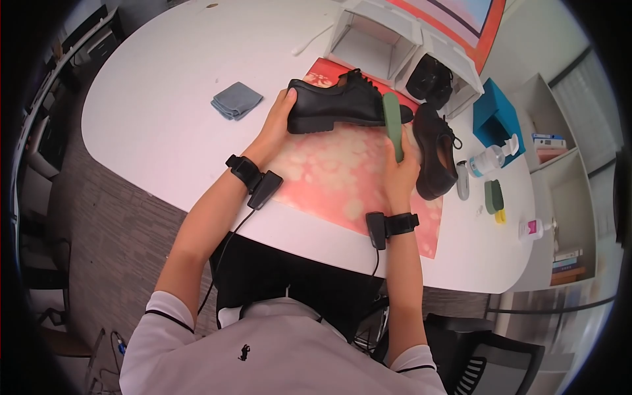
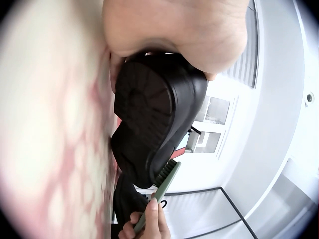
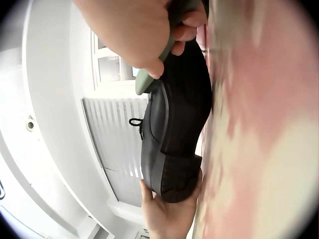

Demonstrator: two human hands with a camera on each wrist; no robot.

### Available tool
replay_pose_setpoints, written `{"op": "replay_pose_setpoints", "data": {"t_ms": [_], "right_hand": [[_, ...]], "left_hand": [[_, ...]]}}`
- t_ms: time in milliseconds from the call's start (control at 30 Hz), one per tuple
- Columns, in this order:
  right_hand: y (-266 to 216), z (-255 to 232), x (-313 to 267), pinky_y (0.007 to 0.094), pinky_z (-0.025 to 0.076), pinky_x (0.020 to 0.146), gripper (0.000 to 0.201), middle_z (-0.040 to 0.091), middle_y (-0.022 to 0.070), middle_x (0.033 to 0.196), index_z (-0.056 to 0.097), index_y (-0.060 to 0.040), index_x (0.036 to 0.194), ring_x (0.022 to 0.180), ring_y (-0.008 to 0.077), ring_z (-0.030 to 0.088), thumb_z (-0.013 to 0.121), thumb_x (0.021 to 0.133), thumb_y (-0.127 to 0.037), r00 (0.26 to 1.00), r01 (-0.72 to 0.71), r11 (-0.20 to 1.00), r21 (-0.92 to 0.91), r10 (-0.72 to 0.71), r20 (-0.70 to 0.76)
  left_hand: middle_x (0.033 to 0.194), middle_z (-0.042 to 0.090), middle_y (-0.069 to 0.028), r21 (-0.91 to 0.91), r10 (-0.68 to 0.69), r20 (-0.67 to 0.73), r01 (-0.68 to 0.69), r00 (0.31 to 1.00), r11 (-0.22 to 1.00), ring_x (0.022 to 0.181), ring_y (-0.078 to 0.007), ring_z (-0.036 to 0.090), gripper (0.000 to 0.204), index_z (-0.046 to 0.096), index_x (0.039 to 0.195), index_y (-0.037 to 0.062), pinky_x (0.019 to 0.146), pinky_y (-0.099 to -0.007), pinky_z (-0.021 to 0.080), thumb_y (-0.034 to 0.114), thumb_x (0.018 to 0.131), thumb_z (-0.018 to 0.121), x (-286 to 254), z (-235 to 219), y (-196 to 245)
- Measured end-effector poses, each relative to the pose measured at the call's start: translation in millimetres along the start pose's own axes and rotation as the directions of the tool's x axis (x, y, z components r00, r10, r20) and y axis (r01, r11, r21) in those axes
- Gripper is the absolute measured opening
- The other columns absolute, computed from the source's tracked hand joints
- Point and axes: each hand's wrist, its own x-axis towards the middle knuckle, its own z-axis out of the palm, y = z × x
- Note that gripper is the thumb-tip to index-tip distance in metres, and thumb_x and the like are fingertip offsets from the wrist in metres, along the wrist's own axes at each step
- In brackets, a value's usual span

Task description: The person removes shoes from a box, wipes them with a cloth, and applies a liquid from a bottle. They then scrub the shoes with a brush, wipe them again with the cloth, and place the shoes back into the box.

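While the left hand (image 1: 270,133) grips the black shoe (image 1: 334,106) round its heel, the right hand (image 1: 401,171) grasps the green brush (image 1: 393,120) by its handle, bristles (image 2: 165,173) at the toe end (contact looks likely, can't confirm). Reference is the pink mat (image 1: 329,172): shoe sits over its far part, sole turned to the mat's near edge; can't tell if it touches down. Main risk, I'd say: heel-only hold, so a hard push at the toe could twist the shoe loose. Next: a wide stroke could knock the second shoe (image 1: 431,158), lying along the mat's right edge. If that gets shoved outward, the pump bottle (image 1: 487,162) right of the mat could tip. Containers: left bin (image 1: 388,20), white, open-fronted, at the mat's far edge, shows only pale inner walls. Right bin (image 1: 454,52), same edge, holds a black glossy item (image 1: 429,78), identity unclear. Teal box (image 1: 488,108), right of the mat, contents unreadable. Pump bottle looks see-through, fill level unclear. White bottle (image 1: 530,229), farther right of the mat, is opaque, so contents unknown.
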Motion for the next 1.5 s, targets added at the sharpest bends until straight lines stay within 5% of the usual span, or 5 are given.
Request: {"op": "replay_pose_setpoints", "data": {"t_ms": [200, 400, 800, 1333, 1500], "right_hand": [[17.4, 18.8, -4.9, 0.0374, 0.051, 0.076, 0.05, 0.069, 0.0205, 0.1, 0.055, -0.011, 0.141, 0.086, 0.0334, 0.068, 0.065, 0.093, -0.026, 0.918, 0.38, 0.919, 0.104, -0.361, -0.166], [5.5, 12.4, -5.5, 0.0368, 0.052, 0.081, 0.05, 0.069, 0.0225, 0.109, 0.054, -0.0083, 0.14, 0.094, 0.0344, 0.069, 0.065, 0.093, -0.023, 0.982, 0.163, 0.982, 0.1, -0.171, 0.077], [25.7, 4.3, 4.3, 0.0344, 0.046, 0.097, 0.049, 0.064, 0.0209, 0.126, 0.053, -0.0033, 0.139, 0.116, 0.0312, 0.063, 0.062, 0.096, -0.025, 0.988, 0.091, 0.978, 0.187, -0.065, -0.138], [15.0, 14.5, -3.5, 0.035, 0.05, 0.091, 0.049, 0.066, 0.0204, 0.124, 0.056, -0.0086, 0.139, 0.111, 0.0298, 0.067, 0.066, 0.092, -0.021, 0.977, 0.201, 0.965, 0.168, -0.184, -0.112], [-5.6, 22.5, -19.2, 0.0355, 0.051, 0.087, 0.049, 0.068, 0.0201, 0.118, 0.056, -0.0084, 0.138, 0.105, 0.0315, 0.068, 0.067, 0.092, -0.022, 0.947, 0.246, 0.959, 0.138, -0.268, 0.175]], "left_hand": [[0.141, 0.051, -0.0081, -0.099, -0.026, -0.033, 0.022, 0.999, 0.995, 0.131, -0.0191, 0.047, 0.057, 0.046, 0.139, 0.006, 0.112, -0.0382, 0.035, 0.05, 0.103, 0.044, -4.2, 5.8, 4.8], [0.142, 0.05, -0.0108, -0.144, -0.044, -0.055, 0.035, 0.998, 0.989, 0.131, -0.0205, 0.047, 0.06, 0.046, 0.139, 0.0013, 0.113, -0.0383, 0.035, 0.05, 0.103, 0.044, 0.3, 1.6, -0.8], [0.139, 0.053, -0.0099, -0.078, -0.074, -0.085, 0.067, 0.994, 0.995, 0.128, -0.019, 0.051, 0.059, 0.047, 0.138, 0.0032, 0.111, -0.0379, 0.038, 0.051, 0.104, 0.043, 6.5, -5.8, -7.0], [0.14, 0.052, -0.0098, -0.045, -0.054, -0.086, 0.05, 0.995, 0.998, 0.129, -0.0187, 0.049, 0.061, 0.045, 0.139, 0.0033, 0.11, -0.0368, 0.038, 0.053, 0.103, 0.043, 8.6, -7.0, -10.3], [0.14, 0.051, -0.0097, -0.047, -0.056, -0.058, 0.053, 0.997, 0.997, 0.13, -0.0185, 0.049, 0.061, 0.045, 0.139, 0.0035, 0.111, -0.037, 0.038, 0.053, 0.103, 0.043, 8.8, -9.1, -10.9]]}}
